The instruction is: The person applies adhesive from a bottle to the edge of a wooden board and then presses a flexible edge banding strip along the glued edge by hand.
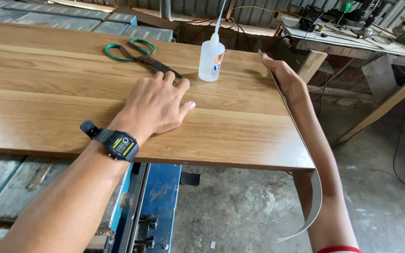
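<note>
While the left hand (158,105) lies flat, fingers spread, on a smooth oak-grain panel (71,93), green-handled scissors (139,55) rest just beyond its fingertips, blades pointing toward the panel's right edge. A white plastic glue bottle (211,58) stands upright near the far right corner. The right hand (280,72) presses a thin, pale edge-banding strip (305,159) against the right edge; the strip runs along it, its near end curling free below the corner.

Concrete floor (240,206), cluttered workbench (352,40) behind.
</note>
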